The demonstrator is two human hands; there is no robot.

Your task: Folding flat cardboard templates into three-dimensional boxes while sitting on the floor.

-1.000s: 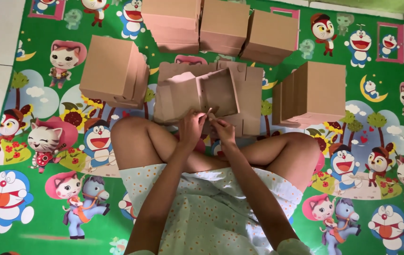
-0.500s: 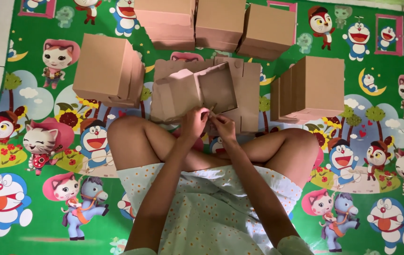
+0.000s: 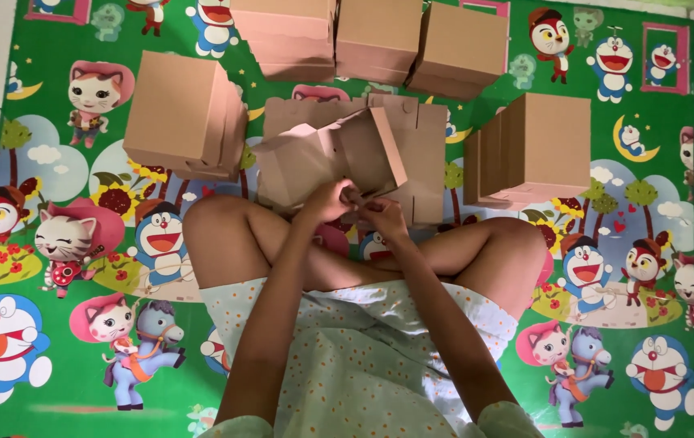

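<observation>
Gripping a half-folded cardboard box (image 3: 326,158), left hand (image 3: 326,203) and right hand (image 3: 383,215) pinch its near edge above the crossed legs. Finished boxes (image 3: 180,113) flank it on the cartoon mat (image 3: 63,268).

1. Ahead: a half-folded brown cardboard box (image 3: 330,158) over flat brown cardboard blanks (image 3: 420,154) blocks forward reach.
2. Left: a stack of folded brown cardboard boxes (image 3: 180,113) stands near the knee; open green cartoon-printed floor mat (image 3: 63,268) lies beyond.
3. Right: another brown box stack (image 3: 537,146) closes that side.
4. Far edge: three brown box stacks (image 3: 375,40) form a row.
</observation>
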